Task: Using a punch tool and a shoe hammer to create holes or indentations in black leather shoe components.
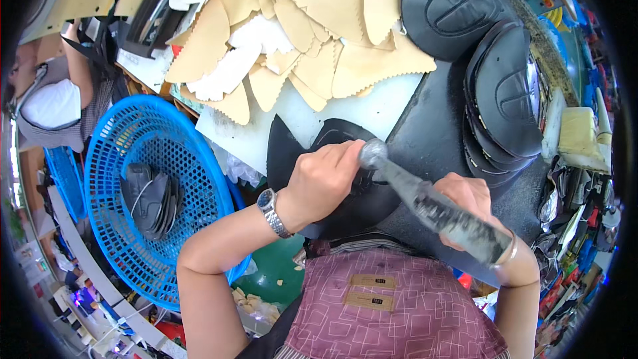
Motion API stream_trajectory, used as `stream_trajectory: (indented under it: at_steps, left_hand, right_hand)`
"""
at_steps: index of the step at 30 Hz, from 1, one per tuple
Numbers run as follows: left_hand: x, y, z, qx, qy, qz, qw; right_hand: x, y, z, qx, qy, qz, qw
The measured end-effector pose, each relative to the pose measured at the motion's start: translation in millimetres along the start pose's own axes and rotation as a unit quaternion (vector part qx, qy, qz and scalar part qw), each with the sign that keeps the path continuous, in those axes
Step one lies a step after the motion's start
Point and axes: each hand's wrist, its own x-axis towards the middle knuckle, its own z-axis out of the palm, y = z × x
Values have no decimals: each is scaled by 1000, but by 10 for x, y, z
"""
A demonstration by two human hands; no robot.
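Several dark pieces lie in the blue basket (106, 159) at far left. Next, the left hand (325, 179) presses closed on a black leather piece (292, 153) lying flat on the tabletop (425, 139); it looks thin and floppy, best pinned near its edge. Further right, the right hand (468, 203) is clamped round the handle of a hammer (425, 203), seemingly heavy and rigid, its head over the leather.

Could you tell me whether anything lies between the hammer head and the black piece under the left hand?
Nothing visible does. The hammer, in the right hand, has its head right over the black piece. The left hand presses the piece down just beside the head, with its fingers close to it.
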Motion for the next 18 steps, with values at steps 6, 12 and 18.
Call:
stream_trajectory:
  at_steps: [6, 12, 18]
  left_hand:
    - [136, -18, -99, -352, 2, -369, 860]
    - [379, -181, -464, -435, 188, -284, 834]
    - [443, 210, -418, -516, -73, -418, 744]
  right_hand:
    - [79, -123, 411, -79, 51, 43, 995]
    - [-180, -17, 316, -38, 54, 7, 998]
    - [-620, 522, -739, -87, 270, 234, 930]
